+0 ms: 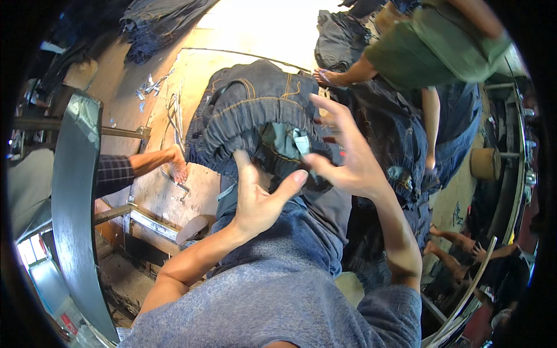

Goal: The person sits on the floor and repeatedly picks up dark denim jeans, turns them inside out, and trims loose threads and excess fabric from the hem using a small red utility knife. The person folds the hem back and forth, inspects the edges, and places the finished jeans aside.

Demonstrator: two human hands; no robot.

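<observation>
Dark denim trousers [255, 107] with orange stitching and a gathered elastic waistband lie bunched over my lap. Their waist opening faces me, showing a greenish lining and a small white label [301, 141]. My left hand [259, 201] is at the near edge of the waistband, thumb spread wide from the forefinger, whose tip touches or reaches under the gathered cloth; the other fingers are mostly hidden. Slightly blurred, my right hand [351, 159] hovers at the right side of the opening with its fingers apart. It appears to hold nothing.
Piles of dark denim [380, 127] lie to my right, with another heap [156, 26] at the far left. A person in green shorts [429, 49] stands among the right-hand piles. Someone's bare foot [177, 165] rests on the floor at left, near a curved dark panel [75, 203].
</observation>
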